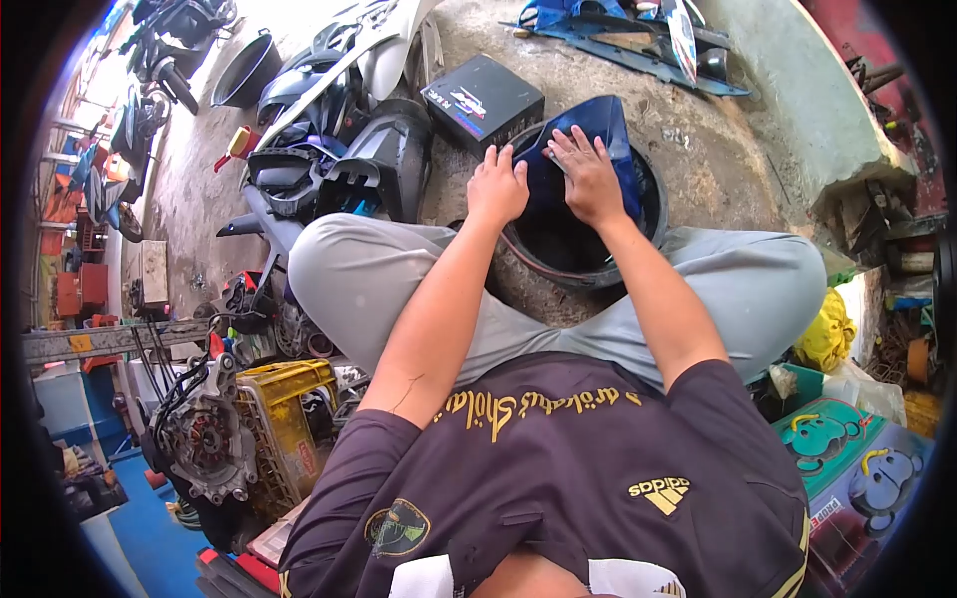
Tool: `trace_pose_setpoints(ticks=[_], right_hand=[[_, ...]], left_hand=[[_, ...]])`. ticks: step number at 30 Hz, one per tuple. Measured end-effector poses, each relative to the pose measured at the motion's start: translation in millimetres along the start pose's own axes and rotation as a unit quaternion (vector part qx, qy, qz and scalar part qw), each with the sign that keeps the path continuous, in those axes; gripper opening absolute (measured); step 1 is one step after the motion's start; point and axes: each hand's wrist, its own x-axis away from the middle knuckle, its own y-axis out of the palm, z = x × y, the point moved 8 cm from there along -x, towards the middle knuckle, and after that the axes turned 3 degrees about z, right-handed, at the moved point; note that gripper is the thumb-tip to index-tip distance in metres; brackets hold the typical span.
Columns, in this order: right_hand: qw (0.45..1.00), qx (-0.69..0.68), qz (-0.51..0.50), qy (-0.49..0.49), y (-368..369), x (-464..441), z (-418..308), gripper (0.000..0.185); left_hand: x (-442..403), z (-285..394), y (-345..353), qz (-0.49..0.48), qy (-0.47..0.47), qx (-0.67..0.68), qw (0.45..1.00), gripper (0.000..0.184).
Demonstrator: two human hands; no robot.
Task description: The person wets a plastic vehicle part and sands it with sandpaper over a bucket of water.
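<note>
Blue panel (608,125): upper centre of frame, over the round tub (653,234), part of it reaching inside. Tub sits on the floor (718,179) between the bent knees, presumably so both hands reach it easily; its rim probably helps prop the panel. Right hand (590,184): on the panel's face, fingers spread, pinching nothing; looks placed to steady it. Left hand (498,187): beside the panel's left edge, at the tub's left side, fingers loosely parted, no grip seen; contact with rim or panel: cannot tell. Panel lies under the right hand and to the right of the left. Black box (483,100): just beyond the left hand's fingertips.
</note>
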Motion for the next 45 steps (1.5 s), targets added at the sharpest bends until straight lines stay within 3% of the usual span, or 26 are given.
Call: trace_pose_setpoints(ticks=[4,5,8,16,21,24,25,29,33,34,37,40,42,45], right_hand=[[0.986,0.037,0.099,0.131,-13.9,-2.3,27.5,0.047],[0.987,0.031,0.079,0.137,-13.7,1.4,31.6,0.048],[0.999,0.004,-0.021,-0.039,-7.4,22.7,7.3,0.051],[0.994,0.015,0.081,0.065,-15.2,9.4,41.4,0.057],[0.993,-0.041,-0.038,-0.099,7.6,1.0,-15.3,0.052],[0.997,0.004,0.055,0.057,-3.9,-15.3,30.2,0.053],[0.993,0.032,0.089,0.069,-4.8,-15.3,37.7,0.054],[0.992,-0.008,-0.044,-0.122,7.9,4.5,-14.0,0.056],[0.997,0.001,0.051,0.050,-7.6,-13.4,28.9,0.057],[0.995,0.030,0.079,0.053,-5.2,-13.7,31.2,0.057],[0.994,0.031,-0.059,-0.082,-1.4,-12.1,4.7,0.056],[0.948,0.078,-0.218,-0.216,-22.9,-22.6,21.0,0.058],[0.958,0.101,-0.201,-0.180,-38.0,-31.8,56.1,0.055],[0.981,-0.096,-0.157,0.060,-30.9,-17.6,80.9,0.044]], left_hand=[[4.3,1.0,-0.5,-0.006,0.001,-0.003,1.000,0.057],[3.9,0.4,-0.1,-0.013,0.006,0.000,1.000,0.057],[1.3,0.5,0.2,-0.031,0.002,0.016,0.999,0.056],[-2.4,-0.7,-5.2,-0.041,-0.031,0.012,0.999,0.055],[-3.2,-7.7,-10.9,-0.022,-0.009,0.025,0.999,0.053],[0.5,-12.7,-12.4,-0.006,0.006,0.031,0.999,0.052],[-0.4,-14.3,-10.8,-0.001,0.012,0.029,0.999,0.052],[-1.3,-13.6,-4.9,0.006,0.026,0.026,0.999,0.051],[-2.1,-12.6,-8.7,-0.001,0.014,0.027,1.000,0.052],[-2.1,-10.9,-10.5,-0.009,0.009,0.028,1.000,0.052],[-1.1,-11.7,-6.4,-0.012,0.013,0.027,0.999,0.052],[0.8,-13.7,-5.0,-0.013,0.019,0.021,1.000,0.053],[-1.5,-12.1,-5.4,-0.014,0.017,0.019,1.000,0.053],[-3.1,-11.9,-3.5,-0.017,0.008,0.012,1.000,0.053]])
